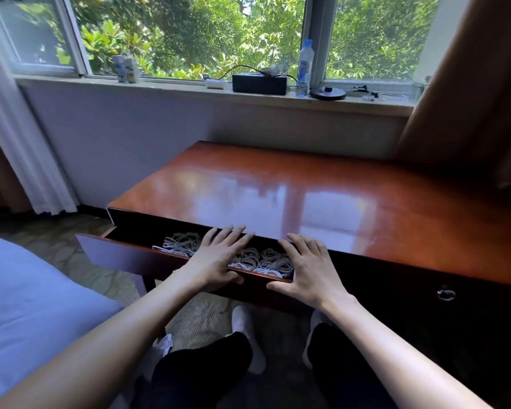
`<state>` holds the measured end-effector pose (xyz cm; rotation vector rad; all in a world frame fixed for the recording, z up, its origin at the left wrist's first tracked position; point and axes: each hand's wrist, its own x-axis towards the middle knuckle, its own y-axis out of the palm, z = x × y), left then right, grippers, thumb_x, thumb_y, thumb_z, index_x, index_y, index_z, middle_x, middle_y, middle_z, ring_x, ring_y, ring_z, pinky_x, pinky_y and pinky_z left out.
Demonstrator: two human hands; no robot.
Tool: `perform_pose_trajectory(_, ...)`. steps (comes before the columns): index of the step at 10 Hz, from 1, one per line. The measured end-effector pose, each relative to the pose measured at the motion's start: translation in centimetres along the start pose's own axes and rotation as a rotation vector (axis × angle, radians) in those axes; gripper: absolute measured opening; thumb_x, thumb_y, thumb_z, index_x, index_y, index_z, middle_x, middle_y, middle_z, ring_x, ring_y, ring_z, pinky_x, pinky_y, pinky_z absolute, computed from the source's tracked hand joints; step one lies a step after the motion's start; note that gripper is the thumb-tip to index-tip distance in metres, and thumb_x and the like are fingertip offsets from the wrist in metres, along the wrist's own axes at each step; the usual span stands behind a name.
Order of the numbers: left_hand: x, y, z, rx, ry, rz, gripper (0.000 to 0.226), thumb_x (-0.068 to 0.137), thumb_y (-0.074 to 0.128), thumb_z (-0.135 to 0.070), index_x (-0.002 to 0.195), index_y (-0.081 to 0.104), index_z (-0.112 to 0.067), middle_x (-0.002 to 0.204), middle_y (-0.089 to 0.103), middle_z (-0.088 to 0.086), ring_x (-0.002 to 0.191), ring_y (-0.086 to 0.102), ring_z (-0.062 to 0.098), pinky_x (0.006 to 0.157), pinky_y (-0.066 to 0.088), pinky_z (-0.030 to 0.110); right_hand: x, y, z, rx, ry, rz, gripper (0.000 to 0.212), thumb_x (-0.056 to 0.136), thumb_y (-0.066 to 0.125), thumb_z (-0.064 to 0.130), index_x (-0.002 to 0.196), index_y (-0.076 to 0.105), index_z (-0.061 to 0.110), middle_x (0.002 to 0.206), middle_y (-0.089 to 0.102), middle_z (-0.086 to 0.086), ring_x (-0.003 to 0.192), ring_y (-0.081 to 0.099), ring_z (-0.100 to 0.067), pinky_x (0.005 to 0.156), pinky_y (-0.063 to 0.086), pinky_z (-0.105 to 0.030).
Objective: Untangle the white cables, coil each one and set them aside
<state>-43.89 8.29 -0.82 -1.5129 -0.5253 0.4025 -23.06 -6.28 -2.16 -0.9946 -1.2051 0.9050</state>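
A: What are the hands doing?

B: The left hand (pixel 219 256) lies flat across the open drawer (pixel 124 256). Its fingers are straight and spread and reach toward the edge of the worktop (pixel 278 184), and its thumb is down on the drawer front. The right hand (pixel 310 268) lies the same way at the drawer's right corner, thumb along the front. Both are wide and neither holds anything.

A: And the cables?

B: The cables (pixel 179 245) are all in the drawer, under and between the two hands. One white heap shows left of the left hand, and more loops show in the gap between the hands.

A: Are they tangled or already coiled?

B: It's hard to say. They read as many small loops lying close together, perhaps separate coils touching, perhaps one knot. The view is too small and shadowed to tell.

A: So how far along is the person?

B: Judging by this, barely begun. No cable lies on the worktop, none is in a hand, and no coil has been set aside anywhere in view. Lifting them out, separating them, coiling each and placing it all look yet to be done.

A: Is there anything else around?

B: A sill (pixel 160 87) beyond the worktop carries a bottle (pixel 305 66) and a black box (pixel 259 83). A bed (pixel 27 290) sits at the left.
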Motion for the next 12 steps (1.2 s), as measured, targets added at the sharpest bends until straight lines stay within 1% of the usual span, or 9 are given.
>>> perform_pose_trajectory(1,2.1,0.3,0.3,-0.019,-0.002,0.006,0.103,0.086,0.068,-0.044,0.158,-0.005,-0.040,0.168,-0.008,-0.007,0.155,-0.009,0.016,0.124,-0.005,0.044,1.6,0.6,-1.1,-0.001,0.023,0.016,0.102,0.073,0.052,0.084,0.154,0.032,0.027,0.162,0.030,0.000,0.150,0.020,-0.021,0.124,0.008,-0.041)
perform_pose_trajectory(3,6.1,1.0,1.1,0.003,-0.006,-0.016,0.095,0.092,0.064,-0.043,0.159,-0.003,-0.038,0.168,-0.010,-0.005,0.155,-0.009,0.018,0.125,-0.005,0.044,4.7,1.6,-3.0,-0.003,0.041,0.058,0.090,0.084,0.054,0.076,0.156,0.028,0.029,0.166,0.022,0.000,0.154,0.012,-0.023,0.125,0.003,-0.042)
perform_pose_trajectory(4,7.7,1.4,1.5,0.021,-0.004,-0.043,0.093,0.093,0.062,-0.043,0.159,-0.004,-0.038,0.168,-0.011,-0.004,0.155,-0.011,0.019,0.124,-0.009,0.042,5.8,1.9,-3.7,-0.012,0.042,0.063,0.087,0.087,0.054,0.073,0.156,0.028,0.027,0.166,0.022,-0.001,0.154,0.012,-0.025,0.125,0.004,-0.042)
perform_pose_trajectory(5,9.1,1.7,2.0,0.031,-0.015,-0.033,0.092,0.094,0.061,-0.045,0.158,-0.005,-0.039,0.168,-0.012,-0.004,0.155,-0.012,0.019,0.123,-0.010,0.045,6.7,2.2,-4.2,-0.017,0.032,0.045,0.084,0.088,0.056,0.069,0.155,0.034,0.024,0.164,0.029,-0.004,0.153,0.020,-0.028,0.125,0.010,-0.046)
perform_pose_trajectory(6,9.9,1.7,2.5,0.032,-0.022,-0.007,0.092,0.093,0.060,-0.046,0.158,-0.005,-0.041,0.168,-0.013,-0.005,0.155,-0.014,0.019,0.123,-0.010,0.048,7.4,2.7,-4.7,-0.046,0.018,0.097,0.084,0.090,0.043,0.072,0.157,0.029,0.025,0.166,0.025,-0.002,0.153,0.019,-0.027,0.124,0.012,-0.047)
perform_pose_trajectory(7,10.1,1.8,2.8,0.038,-0.035,0.027,0.090,0.091,0.060,-0.052,0.158,0.001,-0.042,0.168,-0.009,-0.007,0.155,-0.010,0.021,0.122,-0.006,0.053,7.5,3.0,-5.0,-0.090,-0.001,0.109,0.089,0.086,0.020,0.077,0.157,0.030,0.024,0.165,0.029,-0.001,0.151,0.025,-0.027,0.123,0.019,-0.049)
perform_pose_trajectory(8,9.8,2.0,2.8,0.016,-0.041,0.045,0.086,0.092,0.059,-0.053,0.158,0.005,-0.042,0.169,-0.003,-0.007,0.156,-0.004,0.022,0.122,0.000,0.056,7.5,3.1,-4.9,-0.104,-0.012,0.118,0.091,0.085,0.018,0.076,0.157,0.032,0.023,0.163,0.032,-0.002,0.149,0.029,-0.028,0.121,0.023,-0.050)
perform_pose_trajectory(10,8.8,0.6,1.5,-0.015,-0.059,0.041,0.075,0.096,0.055,-0.047,0.159,0.014,-0.035,0.169,0.004,-0.004,0.155,0.005,0.022,0.121,0.007,0.053,7.2,0.8,-4.2,-0.012,0.026,0.219,0.076,0.098,0.042,0.063,0.159,0.022,0.024,0.168,0.018,0.002,0.154,0.013,-0.022,0.124,0.010,-0.042)
perform_pose_trajectory(12,5.4,-2.7,-0.7,-0.041,-0.058,0.003,0.066,0.102,0.045,-0.046,0.159,0.013,-0.035,0.168,0.011,-0.006,0.155,0.008,0.017,0.124,0.003,0.049,3.6,-4.6,-3.1,0.089,0.084,0.160,0.067,0.101,0.045,0.054,0.158,0.028,0.024,0.165,0.027,0.005,0.151,0.021,-0.017,0.121,0.017,-0.031)
